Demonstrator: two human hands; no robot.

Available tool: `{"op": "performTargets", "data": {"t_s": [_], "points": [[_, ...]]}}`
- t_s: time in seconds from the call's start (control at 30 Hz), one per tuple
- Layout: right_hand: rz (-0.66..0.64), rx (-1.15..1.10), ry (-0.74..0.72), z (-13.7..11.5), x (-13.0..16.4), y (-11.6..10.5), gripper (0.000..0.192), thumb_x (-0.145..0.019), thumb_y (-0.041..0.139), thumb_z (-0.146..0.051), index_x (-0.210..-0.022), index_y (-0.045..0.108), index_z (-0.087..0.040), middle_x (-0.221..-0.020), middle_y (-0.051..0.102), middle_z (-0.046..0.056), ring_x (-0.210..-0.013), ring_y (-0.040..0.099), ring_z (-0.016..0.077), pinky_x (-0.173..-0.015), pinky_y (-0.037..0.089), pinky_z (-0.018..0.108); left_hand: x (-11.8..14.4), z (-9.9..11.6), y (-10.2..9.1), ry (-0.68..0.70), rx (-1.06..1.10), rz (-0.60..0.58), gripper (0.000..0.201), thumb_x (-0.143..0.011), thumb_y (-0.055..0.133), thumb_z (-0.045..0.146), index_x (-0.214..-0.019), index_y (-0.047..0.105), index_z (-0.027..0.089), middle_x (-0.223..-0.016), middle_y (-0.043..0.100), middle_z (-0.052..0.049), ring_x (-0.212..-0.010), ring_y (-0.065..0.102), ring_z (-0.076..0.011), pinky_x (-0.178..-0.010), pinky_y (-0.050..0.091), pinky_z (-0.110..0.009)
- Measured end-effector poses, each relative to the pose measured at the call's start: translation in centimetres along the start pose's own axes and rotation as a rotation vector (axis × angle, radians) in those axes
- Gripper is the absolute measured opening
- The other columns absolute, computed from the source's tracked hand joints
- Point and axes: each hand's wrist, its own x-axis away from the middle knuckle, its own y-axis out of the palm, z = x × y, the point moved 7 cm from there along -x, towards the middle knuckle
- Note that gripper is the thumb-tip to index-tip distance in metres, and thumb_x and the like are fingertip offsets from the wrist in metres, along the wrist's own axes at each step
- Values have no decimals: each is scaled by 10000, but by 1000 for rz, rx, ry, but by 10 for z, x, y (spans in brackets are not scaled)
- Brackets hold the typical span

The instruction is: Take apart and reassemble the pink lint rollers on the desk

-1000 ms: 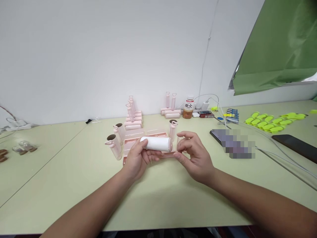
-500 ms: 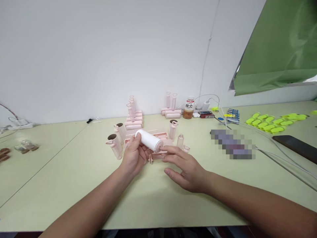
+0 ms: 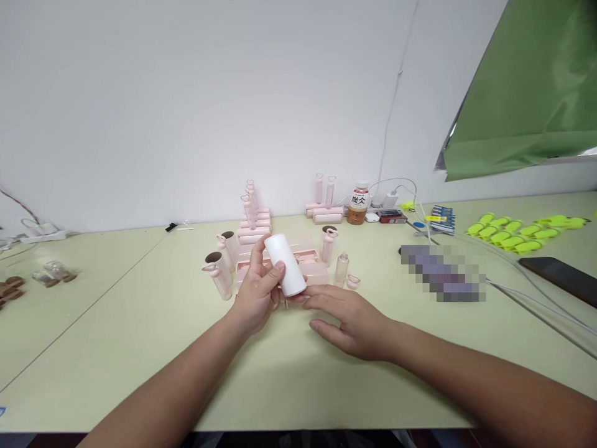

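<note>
Head view, listed left to right. Small jars (image 3: 53,272) and brown pieces (image 3: 10,290) are seen at the far left of the pale green desk (image 3: 116,348). Two pink rollers with cardboard cores (image 3: 219,264) are stood upright left of centre, with a stack of pink handles (image 3: 252,219) behind them towards the wall.

At centre, a white paper roll (image 3: 285,266) is gripped by the left hand (image 3: 258,292), fingers closed around it; the roll is raised above the desk and tilted, its upper end leaning left. Just behind it, a pink tray (image 3: 313,269) is laid on the desk. The right hand (image 3: 347,317) is held low over the desk just right of the roll, grip open, fingers stretched flat, nothing held; its fingertips are near the roll's lower end.

Further right, a small clear bottle (image 3: 341,269), a drink bottle (image 3: 357,204) by the wall, a blurred patch (image 3: 443,272), white cables (image 3: 527,298), yellow-green clips (image 3: 508,230) and a dark phone (image 3: 559,277) are noted. A green sheet (image 3: 527,93) is hung at upper right.
</note>
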Motion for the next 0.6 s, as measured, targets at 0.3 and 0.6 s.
{"op": "performTargets", "data": {"t_s": [0.3, 0.6], "points": [[-367, 264, 626, 50, 18, -12, 182, -869, 494, -290, -991, 606, -214, -772, 678, 44, -686, 602, 200, -561, 337, 267, -7, 5, -20, 57, -125, 155, 866, -694, 790, 344, -1393, 278, 351, -920, 606, 0, -689, 629, -160, -481, 507, -220], [-487, 326, 631, 58, 23, -1, 57, -794, 527, -255, -789, 553, -205, -809, 674, 56, -737, 592, 216, -559, 283, 263, -6, 3, -17, 27, -231, 136, 854, -696, 772, 372, -1399, 287, 348, -994, 578, -24, -680, 589, -141, -463, 482, -206]]}}
